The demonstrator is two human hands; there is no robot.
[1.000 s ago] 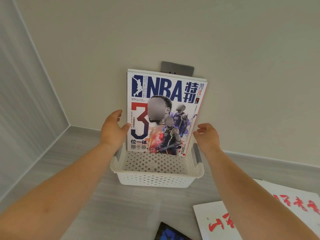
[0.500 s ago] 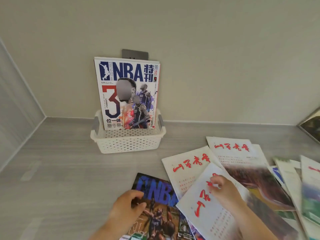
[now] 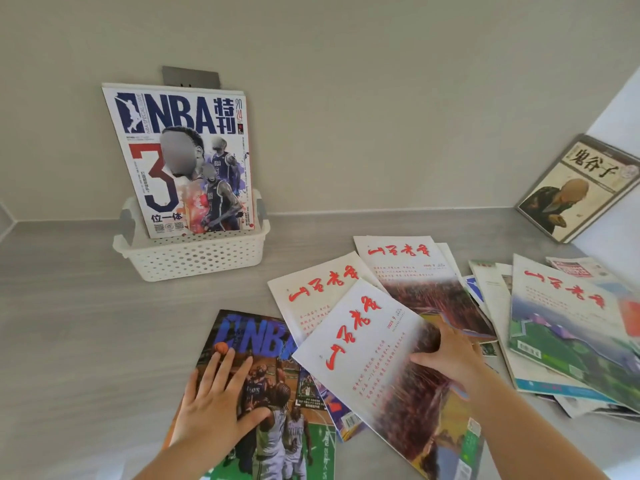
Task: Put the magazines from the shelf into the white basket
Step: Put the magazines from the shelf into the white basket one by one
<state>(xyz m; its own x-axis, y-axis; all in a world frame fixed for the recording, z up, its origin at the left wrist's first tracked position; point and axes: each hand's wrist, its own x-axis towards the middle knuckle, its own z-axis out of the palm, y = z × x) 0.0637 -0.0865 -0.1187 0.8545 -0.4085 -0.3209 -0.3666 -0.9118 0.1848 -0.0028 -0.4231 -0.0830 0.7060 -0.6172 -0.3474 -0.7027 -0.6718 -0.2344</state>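
The white basket stands against the back wall on the grey shelf. An NBA magazine with a big red 3 stands upright in it. Nearer to me, a dark NBA magazine lies flat, and my left hand rests flat on its cover with the fingers spread. Partly over it lies a white magazine with red calligraphy. My right hand lies on that magazine's right edge, its fingers and thumb spread on top.
Two more red-calligraphy magazines fan out behind the one under my hand. A loose pile of magazines covers the shelf's right side. A book leans on the right wall. A grey plate is fixed to the back wall.
Both hands left the basket, where the magazine stays standing, and came down to the pile. My left hand now lies flat on the dark NBA magazine; my right slid to the white magazine's right edge.
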